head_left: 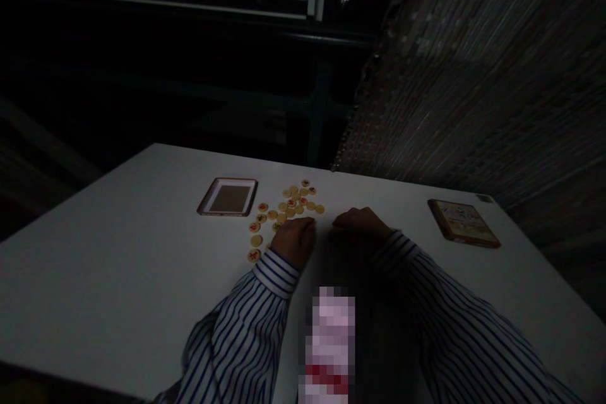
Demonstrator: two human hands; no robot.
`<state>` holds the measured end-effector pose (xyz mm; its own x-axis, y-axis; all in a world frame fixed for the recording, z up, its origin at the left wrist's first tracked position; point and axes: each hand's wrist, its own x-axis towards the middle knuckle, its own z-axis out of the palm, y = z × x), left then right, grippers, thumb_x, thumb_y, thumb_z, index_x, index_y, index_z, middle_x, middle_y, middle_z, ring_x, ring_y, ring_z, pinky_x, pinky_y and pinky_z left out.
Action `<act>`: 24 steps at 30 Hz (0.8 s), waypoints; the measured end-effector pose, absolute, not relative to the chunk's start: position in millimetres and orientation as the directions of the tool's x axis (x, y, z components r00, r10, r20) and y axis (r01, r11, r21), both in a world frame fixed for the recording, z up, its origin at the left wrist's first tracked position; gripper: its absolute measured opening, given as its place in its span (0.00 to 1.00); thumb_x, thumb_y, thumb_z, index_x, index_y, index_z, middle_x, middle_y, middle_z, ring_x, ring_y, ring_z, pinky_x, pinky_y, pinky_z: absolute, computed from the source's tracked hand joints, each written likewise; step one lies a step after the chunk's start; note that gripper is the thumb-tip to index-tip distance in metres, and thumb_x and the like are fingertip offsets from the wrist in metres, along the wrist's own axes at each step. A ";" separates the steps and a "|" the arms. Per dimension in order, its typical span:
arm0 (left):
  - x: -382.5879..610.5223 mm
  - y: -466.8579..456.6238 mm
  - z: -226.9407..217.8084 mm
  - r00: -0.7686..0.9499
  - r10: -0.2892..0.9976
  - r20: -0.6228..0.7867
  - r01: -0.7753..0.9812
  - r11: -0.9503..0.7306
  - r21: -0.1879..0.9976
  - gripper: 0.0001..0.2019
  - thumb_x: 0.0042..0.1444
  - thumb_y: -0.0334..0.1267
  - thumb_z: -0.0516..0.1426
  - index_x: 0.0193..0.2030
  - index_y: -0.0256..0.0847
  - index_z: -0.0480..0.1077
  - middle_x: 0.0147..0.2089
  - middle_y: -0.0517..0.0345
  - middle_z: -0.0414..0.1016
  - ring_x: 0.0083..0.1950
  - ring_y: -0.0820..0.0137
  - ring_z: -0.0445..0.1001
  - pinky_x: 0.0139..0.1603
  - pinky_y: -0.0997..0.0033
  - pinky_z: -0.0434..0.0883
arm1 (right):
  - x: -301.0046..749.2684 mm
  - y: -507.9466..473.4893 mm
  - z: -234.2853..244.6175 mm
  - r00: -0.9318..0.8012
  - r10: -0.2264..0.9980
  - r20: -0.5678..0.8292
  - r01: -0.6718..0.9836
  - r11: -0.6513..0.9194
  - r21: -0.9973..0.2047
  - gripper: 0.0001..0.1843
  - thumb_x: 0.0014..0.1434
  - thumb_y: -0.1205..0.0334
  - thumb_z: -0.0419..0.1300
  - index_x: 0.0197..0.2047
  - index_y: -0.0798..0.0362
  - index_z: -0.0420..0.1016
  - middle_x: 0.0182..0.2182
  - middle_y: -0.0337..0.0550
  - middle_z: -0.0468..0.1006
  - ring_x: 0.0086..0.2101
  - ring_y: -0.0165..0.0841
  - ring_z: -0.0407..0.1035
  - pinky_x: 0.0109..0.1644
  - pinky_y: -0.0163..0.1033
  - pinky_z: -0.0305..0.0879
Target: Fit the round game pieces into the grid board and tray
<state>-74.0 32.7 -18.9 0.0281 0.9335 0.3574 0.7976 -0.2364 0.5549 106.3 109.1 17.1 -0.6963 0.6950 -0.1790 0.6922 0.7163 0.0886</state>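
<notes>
Round pale wooden xiangqi pieces (290, 213) lie scattered on the white table, some with red or black characters and others showing plain faces. My left hand (296, 241) rests at the near edge of these pieces, its fingers curled inward and partly covering some of them. Across a small gap, my right hand (362, 225) is low over the table with its fingers bent toward the left. Both palms face away from view and lie in shadow, so anything inside the fingers is hidden.
An open shallow box tray (215, 197) stands left of the pieces. To the right lies a box lid (464, 223) with a printed picture. The white table (142, 265) ends at a dark background, with a hanging string curtain (449, 76) at the back right.
</notes>
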 end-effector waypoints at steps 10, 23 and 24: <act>-72.8 32.5 -17.0 0.044 0.940 0.339 0.793 -0.239 0.560 0.14 0.55 0.35 0.47 0.43 0.34 0.70 0.41 0.47 0.75 0.43 0.62 0.72 0.45 0.61 0.68 | 113.9 112.6 19.5 -0.709 0.703 -0.045 0.704 0.703 -0.103 0.15 0.58 0.57 0.47 0.41 0.49 0.73 0.40 0.42 0.76 0.40 0.34 0.68 0.40 0.37 0.60; -67.8 32.2 -19.2 -0.072 0.905 0.420 0.708 -0.250 0.660 0.10 0.52 0.34 0.53 0.40 0.37 0.71 0.39 0.51 0.76 0.41 0.66 0.73 0.43 0.65 0.71 | 105.7 109.1 25.7 -0.703 0.711 -0.028 0.466 0.430 -0.773 0.21 0.52 0.50 0.54 0.40 0.58 0.74 0.38 0.46 0.77 0.39 0.36 0.70 0.45 0.40 0.64; -67.3 32.1 -18.1 -0.083 0.904 0.419 0.697 -0.248 0.673 0.09 0.51 0.34 0.54 0.40 0.37 0.71 0.38 0.51 0.76 0.40 0.66 0.73 0.43 0.66 0.71 | 105.3 108.6 26.3 -0.703 0.710 -0.025 0.457 0.425 -0.781 0.21 0.52 0.50 0.54 0.40 0.59 0.74 0.37 0.46 0.78 0.39 0.36 0.70 0.45 0.40 0.64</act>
<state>-67.3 32.1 -18.1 -0.0830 0.9042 0.4189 0.6969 -0.2479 0.6730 105.3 108.6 26.3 -0.7034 0.7103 -0.0253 0.4571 0.4248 -0.7814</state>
